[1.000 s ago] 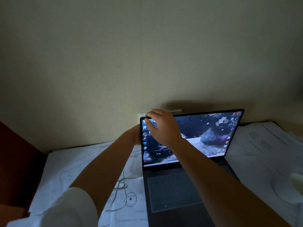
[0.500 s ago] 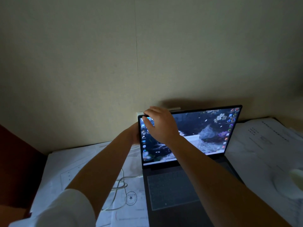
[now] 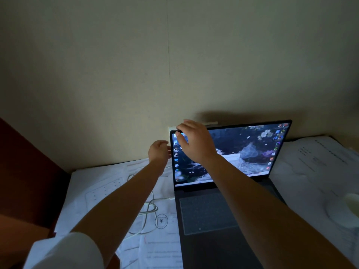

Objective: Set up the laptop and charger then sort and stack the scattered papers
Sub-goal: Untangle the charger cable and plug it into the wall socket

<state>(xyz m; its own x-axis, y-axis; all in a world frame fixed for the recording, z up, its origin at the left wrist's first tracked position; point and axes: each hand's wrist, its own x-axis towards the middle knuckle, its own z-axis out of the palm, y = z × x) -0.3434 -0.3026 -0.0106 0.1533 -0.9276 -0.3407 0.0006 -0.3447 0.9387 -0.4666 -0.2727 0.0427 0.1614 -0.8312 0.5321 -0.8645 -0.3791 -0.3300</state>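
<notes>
At frame centre, the right hand [image 3: 196, 142] grips the open laptop's [image 3: 229, 171] upper-left screen corner; the left hand [image 3: 158, 151], just left, looks curled, its grasp unclear.

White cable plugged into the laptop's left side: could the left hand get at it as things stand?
Probably yes. The left hand is up beside the laptop screen's left edge, and the white cable lies uncovered on the papers below its forearm.

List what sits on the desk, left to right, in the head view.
Papers → white cable → laptop → more papers → white round object at the right edge.
</notes>
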